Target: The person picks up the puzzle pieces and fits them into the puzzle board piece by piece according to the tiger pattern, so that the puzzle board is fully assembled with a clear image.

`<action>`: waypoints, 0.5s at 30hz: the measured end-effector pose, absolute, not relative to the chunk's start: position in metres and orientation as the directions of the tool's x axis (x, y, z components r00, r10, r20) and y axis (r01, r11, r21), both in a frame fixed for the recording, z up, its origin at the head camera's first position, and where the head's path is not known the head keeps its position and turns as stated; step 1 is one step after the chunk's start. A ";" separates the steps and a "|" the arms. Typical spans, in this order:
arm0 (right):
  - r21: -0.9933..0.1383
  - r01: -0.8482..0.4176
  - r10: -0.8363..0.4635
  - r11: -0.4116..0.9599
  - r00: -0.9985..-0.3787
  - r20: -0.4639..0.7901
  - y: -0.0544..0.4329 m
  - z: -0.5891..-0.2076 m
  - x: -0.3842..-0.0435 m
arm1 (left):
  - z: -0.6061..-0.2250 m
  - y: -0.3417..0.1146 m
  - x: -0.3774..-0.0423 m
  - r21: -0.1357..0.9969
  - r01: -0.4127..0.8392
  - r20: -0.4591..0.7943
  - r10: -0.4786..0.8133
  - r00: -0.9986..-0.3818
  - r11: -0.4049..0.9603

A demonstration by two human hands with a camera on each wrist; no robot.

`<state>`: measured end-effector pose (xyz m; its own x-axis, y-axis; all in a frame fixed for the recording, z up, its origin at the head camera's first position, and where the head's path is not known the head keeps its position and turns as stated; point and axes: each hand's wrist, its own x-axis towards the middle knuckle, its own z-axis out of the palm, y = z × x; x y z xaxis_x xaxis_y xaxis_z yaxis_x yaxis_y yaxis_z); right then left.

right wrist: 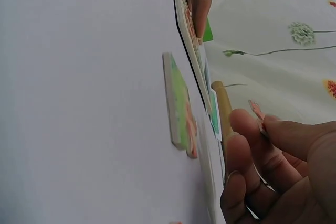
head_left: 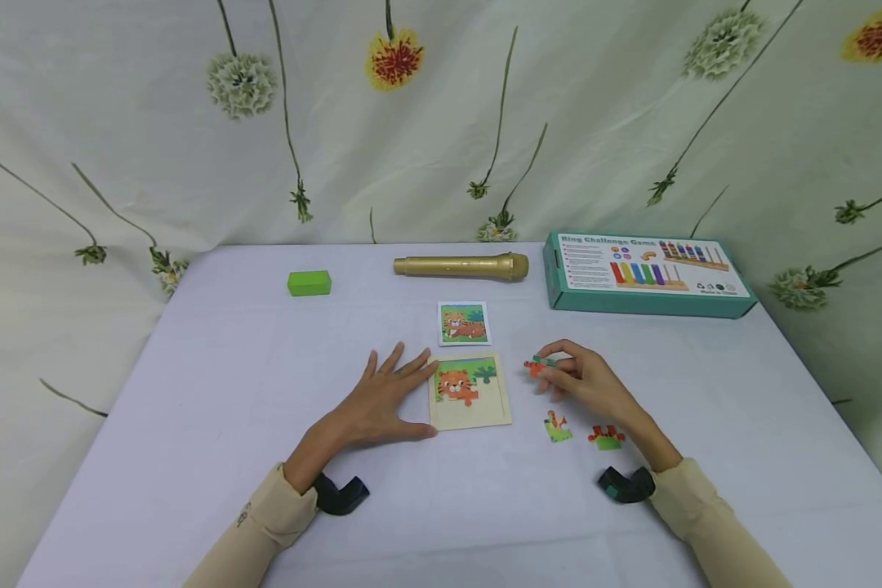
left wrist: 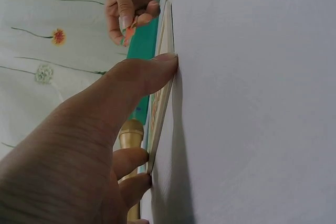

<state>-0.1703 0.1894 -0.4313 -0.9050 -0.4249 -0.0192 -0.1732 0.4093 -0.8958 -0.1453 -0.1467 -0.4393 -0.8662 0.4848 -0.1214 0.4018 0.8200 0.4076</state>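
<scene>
A wooden puzzle board [head_left: 478, 416] lies mid-table, partly filled with pieces that show a tiger's head and greenery. My left hand [head_left: 382, 398], fingers spread, touches the board's left side with its thumb and fingertips. Right of the board, my right hand [head_left: 584, 377] pinches an orange and green puzzle piece [head_left: 535, 367] between thumb and fingers, raised off the table. In the right wrist view, that puzzle piece [right wrist: 256, 109] shows edge-on. Two loose pieces, one green and orange [head_left: 557, 426] and one red and green [head_left: 606, 438], lie nearer the right forearm.
A tiger picture card [head_left: 465, 324] lies just behind the board. Farther back are a green block [head_left: 309, 283], a gold microphone [head_left: 461, 266] and a teal Ring Challenge Game box [head_left: 650, 273]. A flowered cloth [head_left: 441, 122] hangs behind the table.
</scene>
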 end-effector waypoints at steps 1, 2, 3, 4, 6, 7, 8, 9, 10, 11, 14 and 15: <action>-0.896 -0.176 -0.435 0.408 -0.900 -0.021 0.187 -0.431 -0.171 | -0.440 -0.147 -0.145 0.407 0.403 -0.121 0.486 -0.866 0.819; -0.897 -0.178 -0.446 0.406 -0.895 -0.024 0.184 -0.431 -0.172 | -0.440 -0.147 -0.146 0.408 0.404 -0.121 0.487 -0.865 0.819; -0.894 -0.181 -0.454 0.409 -0.891 -0.028 0.181 -0.430 -0.172 | -0.440 -0.147 -0.146 0.407 0.405 -0.120 0.488 -0.865 0.819; -0.893 -0.179 -0.461 0.413 -0.886 -0.036 0.179 -0.430 -0.173 | -0.440 -0.147 -0.146 0.407 0.404 -0.121 0.486 -0.865 0.819; -0.890 -0.177 -0.472 0.421 -0.881 -0.048 0.172 -0.429 -0.173 | -0.440 -0.147 -0.145 0.406 0.403 -0.124 0.486 -0.865 0.820; -0.889 -0.176 -0.478 0.422 -0.877 -0.053 0.169 -0.429 -0.174 | -0.439 -0.147 -0.145 0.409 0.403 -0.124 0.487 -0.865 0.819; -0.888 -0.175 -0.484 0.425 -0.873 -0.059 0.166 -0.430 -0.174 | -0.439 -0.147 -0.145 0.407 0.402 -0.125 0.486 -0.865 0.820; -0.887 -0.173 -0.489 0.429 -0.869 -0.067 0.163 -0.430 -0.174 | -0.439 -0.147 -0.145 0.407 0.401 -0.125 0.485 -0.865 0.821; -0.885 -0.173 -0.497 0.431 -0.865 -0.073 0.160 -0.429 -0.174 | -0.438 -0.147 -0.145 0.408 0.400 -0.126 0.485 -0.865 0.821; -0.885 -0.175 -0.506 0.431 -0.859 -0.077 0.157 -0.428 -0.174 | -0.438 -0.147 -0.145 0.408 0.400 -0.126 0.485 -0.865 0.820; -0.892 -0.177 -0.541 0.417 -0.836 -0.087 0.152 -0.428 -0.174 | -0.438 -0.147 -0.144 0.410 0.399 -0.126 0.485 -0.866 0.820; -0.894 -0.182 -0.554 0.410 -0.828 -0.086 0.151 -0.429 -0.174 | -0.438 -0.147 -0.144 0.410 0.398 -0.127 0.484 -0.866 0.820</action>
